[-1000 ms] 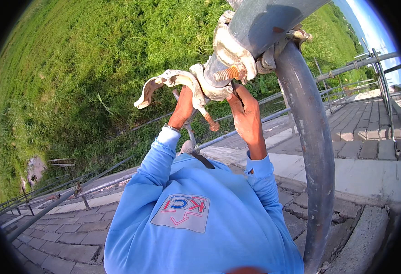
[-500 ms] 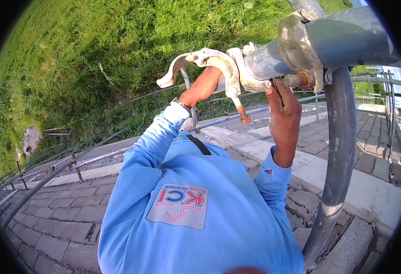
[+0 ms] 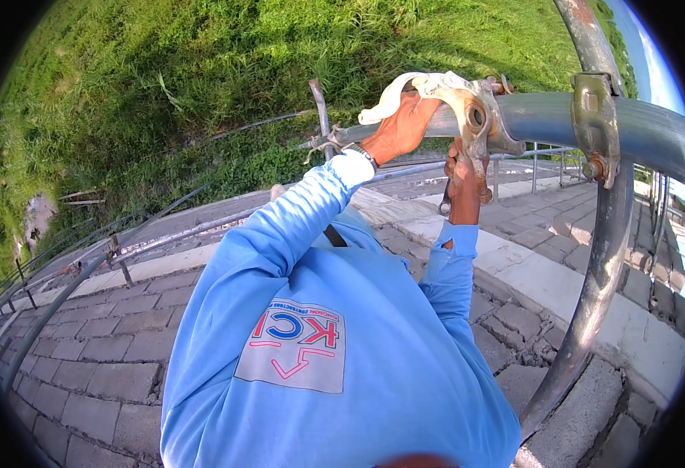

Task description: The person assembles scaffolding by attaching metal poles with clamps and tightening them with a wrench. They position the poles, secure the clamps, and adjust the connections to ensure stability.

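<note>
A pale metal scaffold clamp (image 3: 475, 117) sits around the grey pipe (image 3: 545, 117), its curved flap swung out to the left. My left hand (image 3: 401, 131) is closed at that flap, with its fingertips hidden behind the metal. Just below the clamp, my right hand (image 3: 462, 173) is closed around a wrench (image 3: 445, 207); its ring end pokes out beneath the fist. A rusty bolt (image 3: 484, 181) hangs from the clamp beside the right hand.
Further right, a second coupler (image 3: 596, 129) joins the pipe to a curving upright tube (image 3: 596, 304). Grey paving blocks (image 3: 108, 343) and a pale concrete strip (image 3: 529, 288) lie below. Low railings (image 3: 178, 232) run along the edge, with grass (image 3: 202, 70) beyond.
The clamp has turned on the pipe, so its flap and bolt sit differently. My right hand has dropped beneath the clamp, and the view has shifted.
</note>
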`<state>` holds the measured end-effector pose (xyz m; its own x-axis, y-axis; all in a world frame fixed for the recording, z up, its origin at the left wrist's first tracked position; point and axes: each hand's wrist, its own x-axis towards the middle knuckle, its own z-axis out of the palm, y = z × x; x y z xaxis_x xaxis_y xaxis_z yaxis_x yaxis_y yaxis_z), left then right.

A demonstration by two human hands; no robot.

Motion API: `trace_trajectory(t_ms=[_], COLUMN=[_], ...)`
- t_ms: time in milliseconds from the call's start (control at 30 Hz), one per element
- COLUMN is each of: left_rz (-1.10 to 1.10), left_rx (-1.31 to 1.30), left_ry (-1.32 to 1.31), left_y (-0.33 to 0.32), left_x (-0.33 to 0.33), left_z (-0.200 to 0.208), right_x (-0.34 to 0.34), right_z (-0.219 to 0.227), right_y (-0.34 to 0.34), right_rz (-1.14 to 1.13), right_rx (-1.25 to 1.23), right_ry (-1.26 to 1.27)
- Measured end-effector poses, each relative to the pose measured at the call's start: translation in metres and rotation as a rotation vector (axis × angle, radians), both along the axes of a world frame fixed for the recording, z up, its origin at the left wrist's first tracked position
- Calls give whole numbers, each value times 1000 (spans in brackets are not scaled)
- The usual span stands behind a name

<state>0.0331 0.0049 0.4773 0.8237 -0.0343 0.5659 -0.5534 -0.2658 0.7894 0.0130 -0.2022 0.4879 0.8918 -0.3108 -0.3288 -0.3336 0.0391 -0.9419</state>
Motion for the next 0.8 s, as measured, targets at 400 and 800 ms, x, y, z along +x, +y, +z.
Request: trace_trajectory(t_ms=[400,800], left_rz=[325,393], left_rx=[-9,-448], left_ry=[-28,54], left_y=[-22,-24], left_x=[-2,-7], left_z=[-13,-1], right_x=[79,69], right_z=[-18,-14], right_y=[60,106], right_rz=[206,707], right_rx=[426,419], right_ry=[-95,-138])
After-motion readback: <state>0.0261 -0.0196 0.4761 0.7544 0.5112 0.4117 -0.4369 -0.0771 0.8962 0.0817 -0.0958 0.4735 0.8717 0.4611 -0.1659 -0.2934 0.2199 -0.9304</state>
